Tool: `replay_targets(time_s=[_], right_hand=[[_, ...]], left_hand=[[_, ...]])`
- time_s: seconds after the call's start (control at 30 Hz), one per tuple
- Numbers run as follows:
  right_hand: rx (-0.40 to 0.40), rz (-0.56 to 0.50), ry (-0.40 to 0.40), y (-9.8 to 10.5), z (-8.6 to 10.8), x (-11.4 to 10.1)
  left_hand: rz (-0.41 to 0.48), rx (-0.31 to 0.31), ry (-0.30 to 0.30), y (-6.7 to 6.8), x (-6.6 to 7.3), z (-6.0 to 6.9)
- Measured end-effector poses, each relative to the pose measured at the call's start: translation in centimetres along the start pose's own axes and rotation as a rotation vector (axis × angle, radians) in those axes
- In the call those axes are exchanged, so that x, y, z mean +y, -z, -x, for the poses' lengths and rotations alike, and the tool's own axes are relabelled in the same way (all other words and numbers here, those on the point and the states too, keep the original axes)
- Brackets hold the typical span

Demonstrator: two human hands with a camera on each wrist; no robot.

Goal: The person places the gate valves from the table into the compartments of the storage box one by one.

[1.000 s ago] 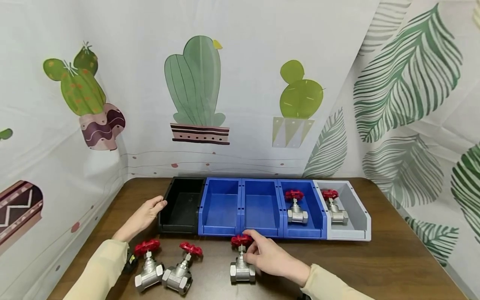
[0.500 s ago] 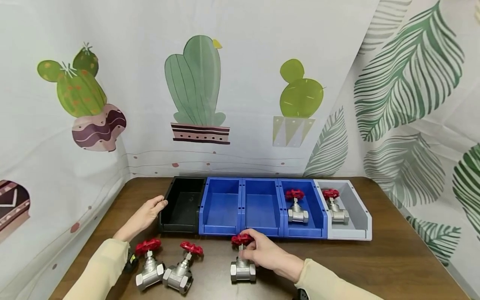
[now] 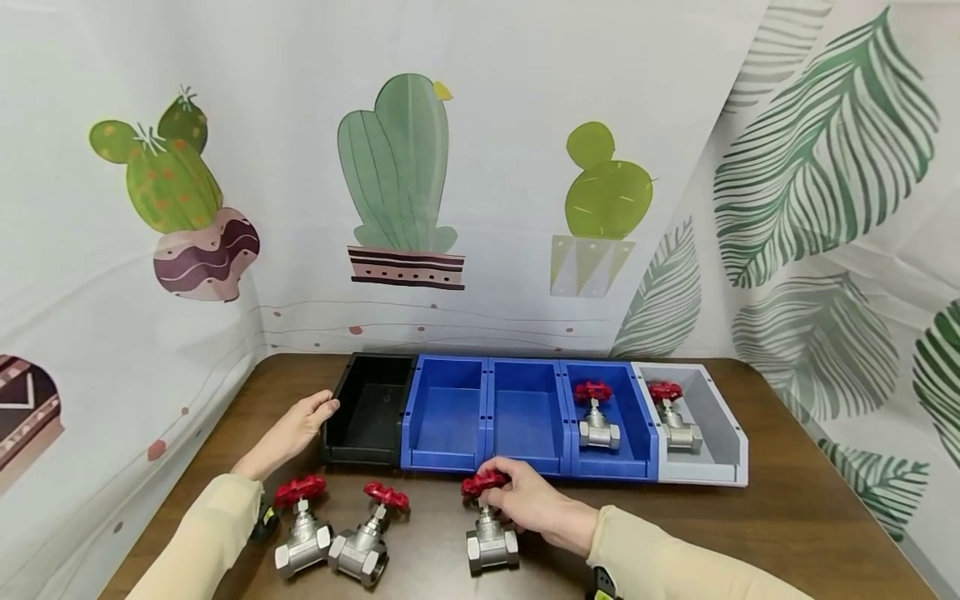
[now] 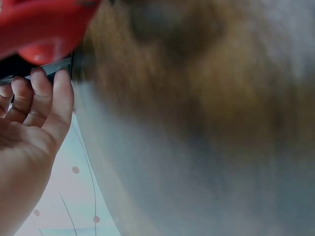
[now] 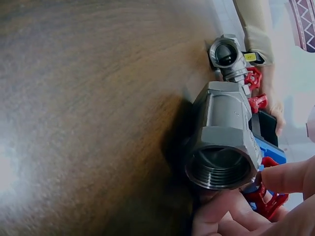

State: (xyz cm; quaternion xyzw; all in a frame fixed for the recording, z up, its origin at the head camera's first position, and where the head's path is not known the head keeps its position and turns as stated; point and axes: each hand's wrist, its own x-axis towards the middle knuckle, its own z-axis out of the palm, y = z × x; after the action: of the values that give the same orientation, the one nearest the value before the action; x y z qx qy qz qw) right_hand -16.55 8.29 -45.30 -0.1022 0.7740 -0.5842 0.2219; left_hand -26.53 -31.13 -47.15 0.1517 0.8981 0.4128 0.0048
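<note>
In the head view my right hand grips a gate valve by the neck and red handwheel, in front of the blue bins. The right wrist view shows this valve's threaded steel opening close up; whether its body touches the table is unclear. My left hand holds the left wall of the black bin, and its fingertips show at the bin's edge in the left wrist view. Two more gate valves, one leftmost and one beside it, lie on the table near my left forearm.
Two blue bins, left and middle, contain nothing visible. The right blue bin and the grey bin each hold a gate valve. The bins stand in a row on the brown table, before a patterned cloth.
My right fingers have closed further around the valve's neck and handwheel, and the valve now leans slightly. My left hand stays at the black bin. The head view has shifted a little.
</note>
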Motion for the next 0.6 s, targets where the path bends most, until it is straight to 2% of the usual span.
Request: replay_targets(time_s=[0.3,0.6], right_hand=[[-0.012,-0.007,0.019,0.8,0.0,-1.2],[-0.036,-0.001,0.052,4.2,-0.2,-3.6]], left_hand=[[-0.024,0.000,-0.011,0.0,0.0,0.1],[-0.043,0.008,0.015,0.0,0.1,0.3]])
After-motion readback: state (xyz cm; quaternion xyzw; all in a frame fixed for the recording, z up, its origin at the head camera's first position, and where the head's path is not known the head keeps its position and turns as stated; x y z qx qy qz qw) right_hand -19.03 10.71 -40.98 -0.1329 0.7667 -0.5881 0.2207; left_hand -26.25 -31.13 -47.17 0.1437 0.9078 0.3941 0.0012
